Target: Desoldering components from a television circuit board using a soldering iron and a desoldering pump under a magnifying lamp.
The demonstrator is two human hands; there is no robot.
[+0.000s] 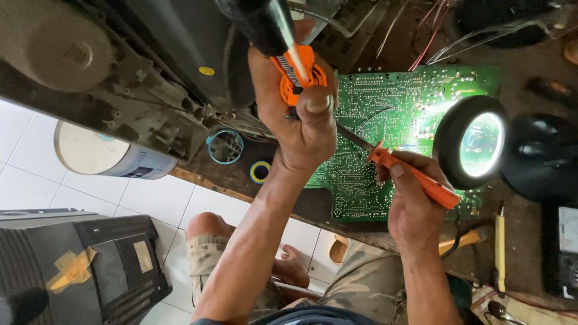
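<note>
Head view: lit magnifier lamp (475,143) beside circuit board (415,90), near right hand (415,204).

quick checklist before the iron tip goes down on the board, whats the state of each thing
1. Soldering iron held firmly in the right hand: ok.
2. Iron tip resting on the green circuit board: cannot tell, the tip is dark and lies close to the board.
3. Orange and black desoldering pump in the left hand, thumb on its orange part: ok.
4. Board lit by the round lamp: ok.
5. Board lying flat on the bench: ok.
6. Loose wires kept off the work spot: ok, they run along the far edge.
</note>
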